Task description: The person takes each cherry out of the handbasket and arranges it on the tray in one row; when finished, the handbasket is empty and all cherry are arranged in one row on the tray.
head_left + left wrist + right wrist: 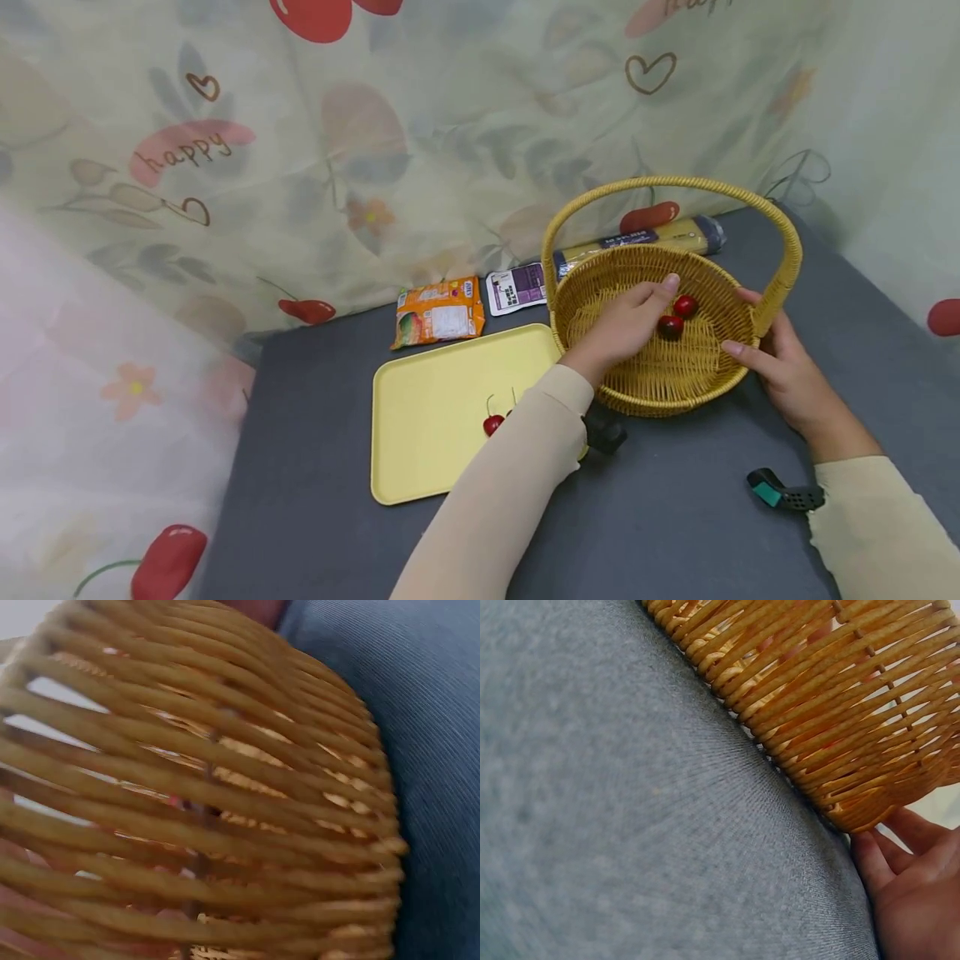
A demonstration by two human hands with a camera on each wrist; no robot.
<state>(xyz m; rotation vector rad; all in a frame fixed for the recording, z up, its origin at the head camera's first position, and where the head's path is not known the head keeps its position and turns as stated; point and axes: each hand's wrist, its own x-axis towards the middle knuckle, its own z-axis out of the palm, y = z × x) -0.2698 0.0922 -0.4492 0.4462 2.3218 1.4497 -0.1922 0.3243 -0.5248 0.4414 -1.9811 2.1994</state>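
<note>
A round woven basket [660, 400] with a tall arched handle stands on the dark table. My left hand [618, 329] reaches over its near-left rim into the bowl. Two dark red cherries [671, 327] lie beside that hand inside the basket; most of its fingers are hidden, so I cannot tell whether they hold anything. My right hand [787, 375] grips the basket's right side by the handle's foot, thumb inside the rim. In the right wrist view, fingertips [874, 855] meet the woven edge. The basket wall [225, 780] fills most of the left wrist view.
A yellow tray [420, 417] lies left of the basket, with a stemmed cherry [492, 425] partly beside my left sleeve. Behind are an orange snack packet [441, 312], a purple-and-white pouch [516, 288] and a long yellow package [682, 236] against the patterned curtain [450, 150].
</note>
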